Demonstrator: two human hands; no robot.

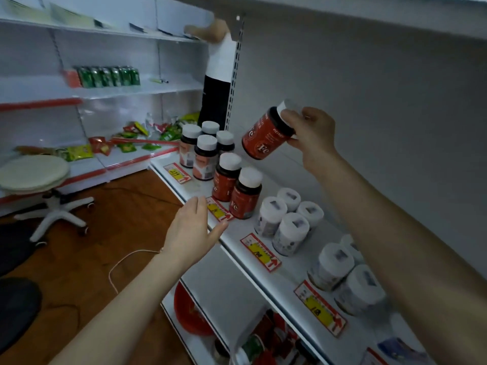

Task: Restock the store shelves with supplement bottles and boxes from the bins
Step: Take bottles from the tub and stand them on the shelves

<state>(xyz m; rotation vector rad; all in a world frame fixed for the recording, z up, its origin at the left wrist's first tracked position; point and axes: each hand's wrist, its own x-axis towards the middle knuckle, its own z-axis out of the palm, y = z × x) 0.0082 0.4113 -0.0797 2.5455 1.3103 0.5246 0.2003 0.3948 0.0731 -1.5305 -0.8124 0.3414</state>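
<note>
A: Start far L. What's there?
B: A round stool (34, 171) on the wood floor, w/ a shelf unit behind it. There are green cans (108, 76) on one level & loose snack packets (131, 140) on the level below. A thin pale cord (123, 262) loops across the floor.
A: L hand?
B: The left hand (189, 233) is out by the front edge of the shelf (292, 275), back of hand toward the camera. Fingers are straight & close together, thumb apart. It holds nothing & sits just beside a red-yellow price tag (220, 210); can't tell if it touches the edge.
A: Behind it?
B: Another person (218, 75) at the far corner, arm up at the top level. Blurry, can't tell more.
A: Stock on the shelf?
B: At the far end, dark bottles (203, 159) w/ white caps & pale labels, upright in a group. Next come two red "Fe" bottles (237, 191), upright, side by side near the front edge.
A: The one being handled?
B: The red bottle (266, 133), same "Fe" label, is in the air above the shelf & apart from the rest. It's tilted, cap up-right & base down-left. The right hand (313, 135) grips it at the cap end, fingers & thumb curled round the neck.
A: Further R?
B: Four white jars (287, 222) in a cluster, then more white tubs (345, 280) nearer the camera, blurred. On the level below, a red bowl (192, 312).
</note>
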